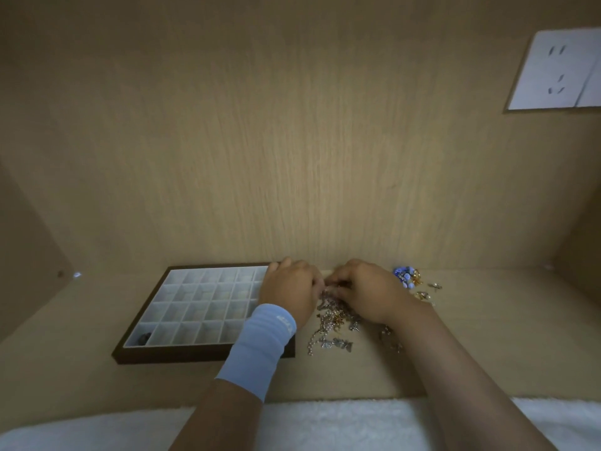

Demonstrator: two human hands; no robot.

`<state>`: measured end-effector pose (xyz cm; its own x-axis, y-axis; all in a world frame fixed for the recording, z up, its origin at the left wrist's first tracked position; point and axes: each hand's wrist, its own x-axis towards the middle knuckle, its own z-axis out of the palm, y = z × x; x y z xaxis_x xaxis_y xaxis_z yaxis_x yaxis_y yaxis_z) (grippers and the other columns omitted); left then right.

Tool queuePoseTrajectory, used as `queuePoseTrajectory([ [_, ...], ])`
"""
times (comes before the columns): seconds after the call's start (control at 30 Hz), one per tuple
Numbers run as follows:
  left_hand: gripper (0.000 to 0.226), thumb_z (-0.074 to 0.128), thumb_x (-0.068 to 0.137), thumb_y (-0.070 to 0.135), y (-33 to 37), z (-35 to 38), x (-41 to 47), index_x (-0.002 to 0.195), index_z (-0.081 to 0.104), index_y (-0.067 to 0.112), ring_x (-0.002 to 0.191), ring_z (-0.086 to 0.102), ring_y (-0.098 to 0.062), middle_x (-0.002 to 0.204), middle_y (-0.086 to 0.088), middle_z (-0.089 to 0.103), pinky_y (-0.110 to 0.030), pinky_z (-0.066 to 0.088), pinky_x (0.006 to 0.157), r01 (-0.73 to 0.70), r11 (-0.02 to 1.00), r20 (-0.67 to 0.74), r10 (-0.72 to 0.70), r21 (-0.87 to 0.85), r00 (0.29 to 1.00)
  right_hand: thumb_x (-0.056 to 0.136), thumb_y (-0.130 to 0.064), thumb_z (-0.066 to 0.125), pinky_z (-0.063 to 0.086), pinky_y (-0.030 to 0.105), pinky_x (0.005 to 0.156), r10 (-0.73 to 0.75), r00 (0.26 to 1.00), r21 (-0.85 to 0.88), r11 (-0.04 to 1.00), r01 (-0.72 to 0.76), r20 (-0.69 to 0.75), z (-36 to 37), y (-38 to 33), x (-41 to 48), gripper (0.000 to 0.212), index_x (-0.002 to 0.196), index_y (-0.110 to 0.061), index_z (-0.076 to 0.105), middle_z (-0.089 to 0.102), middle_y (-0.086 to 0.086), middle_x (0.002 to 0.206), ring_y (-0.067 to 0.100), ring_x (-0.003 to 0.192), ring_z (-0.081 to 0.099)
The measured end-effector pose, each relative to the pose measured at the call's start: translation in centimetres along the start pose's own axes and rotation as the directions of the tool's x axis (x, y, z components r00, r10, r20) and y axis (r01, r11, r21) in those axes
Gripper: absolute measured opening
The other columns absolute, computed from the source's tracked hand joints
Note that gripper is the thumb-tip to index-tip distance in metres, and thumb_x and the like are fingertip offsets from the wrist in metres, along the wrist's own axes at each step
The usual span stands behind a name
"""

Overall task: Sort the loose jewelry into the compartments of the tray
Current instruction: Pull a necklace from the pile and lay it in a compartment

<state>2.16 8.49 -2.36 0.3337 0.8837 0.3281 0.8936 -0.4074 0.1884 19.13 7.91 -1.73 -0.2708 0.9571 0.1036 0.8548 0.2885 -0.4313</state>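
A dark-framed tray (182, 354) with several white compartments lies on the wooden shelf at the left. One dark piece (144, 337) sits in its near-left compartment. A pile of loose jewelry (335, 323) lies just right of the tray, with blue and gold pieces (406, 277) farther right. My left hand (289, 289), with a light blue wrist sleeve, is over the tray's right edge. My right hand (364, 292) is beside it. Both hands' fingers are curled together on small pieces at the top of the pile; what they pinch is hidden.
The wooden back wall rises right behind the tray and pile. A white wall socket (559, 71) sits at the upper right. A white fluffy cloth (325, 424) runs along the shelf's near edge. Wooden side walls close in on both sides.
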Motion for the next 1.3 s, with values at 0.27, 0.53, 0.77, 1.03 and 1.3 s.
queuePoseTrajectory([
  [0.27, 0.013, 0.051, 0.097, 0.025, -0.3, -0.9, 0.3, 0.088, 0.060, 0.024, 0.084, 0.061, -0.010, 0.086, 0.006, 0.065, -0.029, 0.050, 0.082, 0.212, 0.707, 0.097, -0.199, -0.675, 0.975, 0.090, -0.024, 0.072, 0.048, 0.018, 0.068, 0.033, 0.998, 0.283, 0.959, -0.019, -0.047, -0.4, -0.2, 0.0, 0.020, 0.072, -0.032, 0.073, 0.073, -0.011, 0.075, -0.002, 0.067, 0.063],
  [0.53, 0.018, 0.043, 0.102, 0.017, 0.0, -2.4, 0.7, 0.093, 0.058, 0.015, 0.076, 0.065, -0.015, 0.078, 0.002, 0.066, -0.031, 0.055, 0.080, 0.320, 0.180, 0.278, -0.226, -0.930, 0.934, 0.094, -0.018, 0.068, 0.055, 0.029, 0.083, 0.100, 0.988, 0.641, 0.768, -0.001, -0.119, -2.6, -1.0, -0.2, 0.014, 0.090, -0.011, 0.080, 0.078, 0.005, 0.086, 0.009, 0.081, 0.070],
  [0.77, 0.018, 0.039, 0.103, 0.014, -0.2, -2.8, 0.9, 0.092, 0.053, 0.012, 0.062, 0.062, -0.021, 0.068, -0.006, 0.057, -0.044, 0.052, 0.080, 0.358, -0.012, 0.350, -0.244, -0.934, 0.905, 0.101, -0.007, 0.048, 0.059, 0.028, 0.070, 0.173, 0.980, 0.812, 0.583, -0.019, -0.101, -3.9, -2.4, -0.8, 0.026, 0.084, 0.002, 0.066, 0.071, 0.018, 0.076, 0.033, 0.069, 0.068],
  [1.03, 0.013, 0.047, 0.100, 0.019, -0.9, -2.4, 0.7, 0.090, 0.056, 0.015, 0.061, 0.058, -0.021, 0.064, -0.001, 0.059, -0.041, 0.046, 0.074, 0.409, 0.296, 0.376, -0.163, -0.863, 0.912, 0.103, -0.015, 0.047, 0.035, 0.029, 0.050, 0.164, 0.964, 0.798, 0.599, 0.073, -0.210, -5.4, -3.4, -1.3, 0.023, 0.088, -0.008, 0.063, 0.035, -0.008, 0.046, 0.013, 0.044, 0.032],
  [1.3, 0.047, 0.062, 0.090, 0.033, 0.2, -4.5, 0.4, 0.135, 0.048, 0.033, 0.126, 0.050, -0.010, 0.138, 0.009, 0.052, -0.035, 0.041, 0.107, 0.211, 0.768, 0.305, -0.021, -0.604, 0.952, 0.103, -0.017, 0.051, 0.037, 0.010, 0.056, -0.056, 0.915, 0.607, 0.732, 0.310, -0.401, -7.3, -5.3, -2.1, 0.020, 0.095, -0.013, 0.069, 0.051, -0.010, 0.062, 0.002, 0.058, 0.044],
])
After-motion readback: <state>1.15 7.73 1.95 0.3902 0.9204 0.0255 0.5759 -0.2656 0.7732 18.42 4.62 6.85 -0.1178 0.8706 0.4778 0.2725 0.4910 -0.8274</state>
